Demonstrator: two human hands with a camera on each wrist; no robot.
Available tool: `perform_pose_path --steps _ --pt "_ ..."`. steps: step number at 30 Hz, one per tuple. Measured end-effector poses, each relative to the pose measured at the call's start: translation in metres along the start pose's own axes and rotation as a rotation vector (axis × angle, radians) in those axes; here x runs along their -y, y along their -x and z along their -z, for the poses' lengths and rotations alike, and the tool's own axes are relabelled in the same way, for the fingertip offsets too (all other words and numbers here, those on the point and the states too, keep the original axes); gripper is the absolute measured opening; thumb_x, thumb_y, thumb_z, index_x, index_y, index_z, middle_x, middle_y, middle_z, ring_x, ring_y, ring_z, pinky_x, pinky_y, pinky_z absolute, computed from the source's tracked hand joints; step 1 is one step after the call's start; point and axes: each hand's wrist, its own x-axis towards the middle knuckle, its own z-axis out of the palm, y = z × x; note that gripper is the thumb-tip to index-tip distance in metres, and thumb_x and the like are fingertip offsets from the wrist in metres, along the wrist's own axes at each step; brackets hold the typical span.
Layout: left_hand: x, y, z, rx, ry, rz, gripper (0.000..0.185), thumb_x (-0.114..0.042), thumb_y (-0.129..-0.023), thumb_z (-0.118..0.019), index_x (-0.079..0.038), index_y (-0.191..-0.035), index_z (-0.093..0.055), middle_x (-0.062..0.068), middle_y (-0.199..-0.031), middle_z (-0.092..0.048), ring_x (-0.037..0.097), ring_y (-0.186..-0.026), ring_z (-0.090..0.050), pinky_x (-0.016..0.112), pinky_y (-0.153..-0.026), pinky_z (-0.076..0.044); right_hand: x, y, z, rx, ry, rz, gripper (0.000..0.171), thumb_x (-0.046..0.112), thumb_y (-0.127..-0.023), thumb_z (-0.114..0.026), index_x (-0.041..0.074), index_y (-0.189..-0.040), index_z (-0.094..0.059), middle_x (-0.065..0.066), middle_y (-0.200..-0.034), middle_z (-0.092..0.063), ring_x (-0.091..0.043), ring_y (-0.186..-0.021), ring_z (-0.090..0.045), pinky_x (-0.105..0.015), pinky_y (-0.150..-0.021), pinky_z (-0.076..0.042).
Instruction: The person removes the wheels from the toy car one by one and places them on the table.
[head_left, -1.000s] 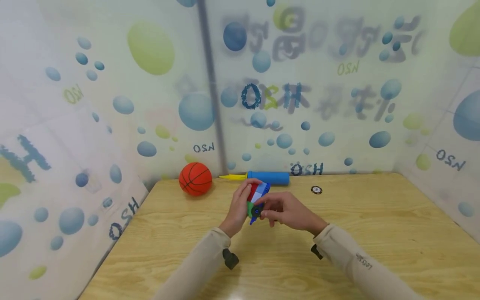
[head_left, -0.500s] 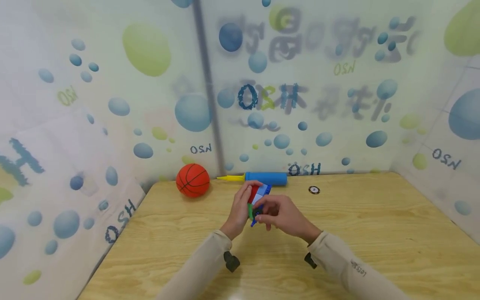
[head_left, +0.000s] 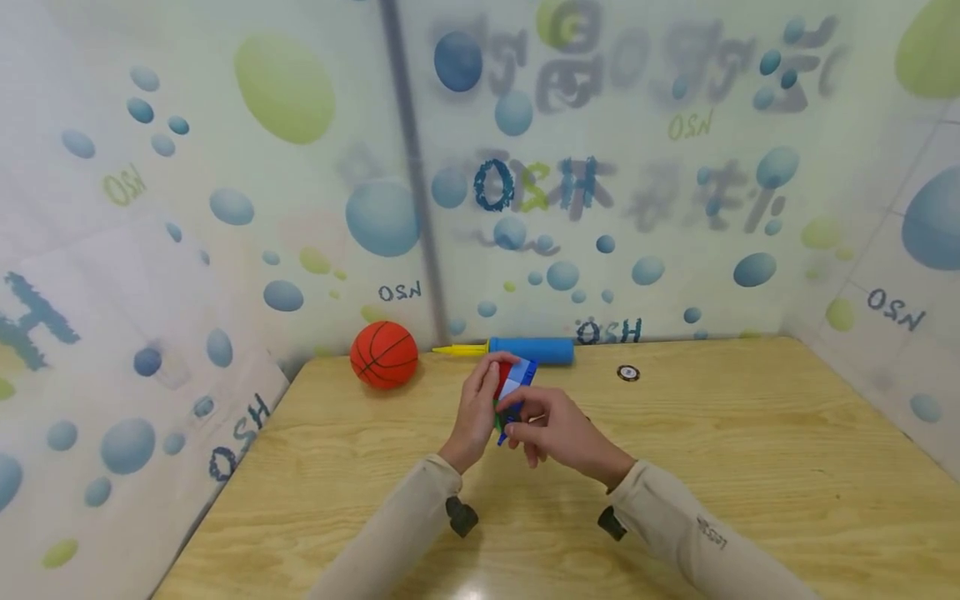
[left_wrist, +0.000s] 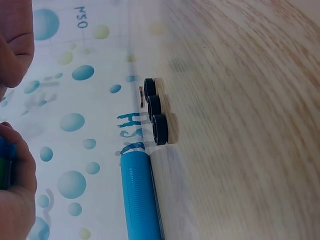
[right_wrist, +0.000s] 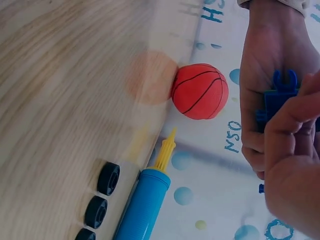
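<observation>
Your left hand [head_left: 477, 410] holds the toy car body [head_left: 513, 385]; your right hand [head_left: 551, 427] pinches its blue underside. Three black wheels [right_wrist: 97, 204] remain unfitted on the table [head_left: 750, 450].

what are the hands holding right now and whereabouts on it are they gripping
Both hold one small multicoloured toy above the table. The left hand wraps its left side, thumb near the top; the right hand pinches its lower end, by the blue piece.
</observation>
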Motion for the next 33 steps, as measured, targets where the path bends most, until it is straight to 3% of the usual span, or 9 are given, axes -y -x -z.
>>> perform_pose_path --steps 8,16,25,33 --pt "0.003 0.003 0.003 0.01 0.011 -0.018 0.039 -0.027 -0.111 -0.027 -0.006 -0.127 -0.056 0.018 -0.126 -0.056 0.022 -0.099 -0.054 0.029 -0.081 -0.048 -0.003 -0.001 -0.005 0.073 -0.103 -0.036 0.024 0.012 -0.101 -0.058 0.001 -0.123 -0.057 -0.007 -0.079 -0.071 -0.012 -0.045 -0.053 -0.027 -0.047 -0.049" --pt "-0.001 0.003 0.004 -0.001 0.015 -0.015 0.04 -0.024 -0.109 -0.027 -0.005 -0.124 -0.059 0.016 -0.127 -0.058 0.02 -0.1 -0.053 0.029 -0.081 -0.048 -0.002 -0.002 -0.008 0.102 -0.096 -0.002 0.021 0.012 -0.101 -0.056 0.001 -0.12 -0.054 -0.008 -0.08 -0.071 -0.012 -0.046 -0.054 -0.03 -0.047 -0.05" --pt "-0.002 0.005 0.001 0.001 0.011 -0.07 0.038 -0.017 -0.108 -0.031 -0.001 -0.119 -0.063 0.018 -0.126 -0.061 0.017 -0.101 -0.055 0.029 -0.084 -0.05 -0.006 -0.001 -0.013 0.071 -0.123 -0.003 0.022 0.017 -0.1 -0.062 0.0 -0.111 -0.053 -0.002 -0.07 -0.067 -0.011 -0.044 -0.054 -0.025 -0.046 -0.049" --pt "-0.002 0.005 -0.002 -0.034 -0.029 -0.083 0.036 -0.015 -0.106 -0.035 -0.004 -0.114 -0.068 0.016 -0.123 -0.065 0.019 -0.098 -0.058 0.027 -0.082 -0.052 -0.005 -0.001 -0.014 0.047 -0.087 -0.004 0.016 0.011 -0.098 -0.063 0.001 -0.106 -0.054 -0.006 -0.07 -0.068 -0.011 -0.042 -0.054 -0.025 -0.043 -0.047"
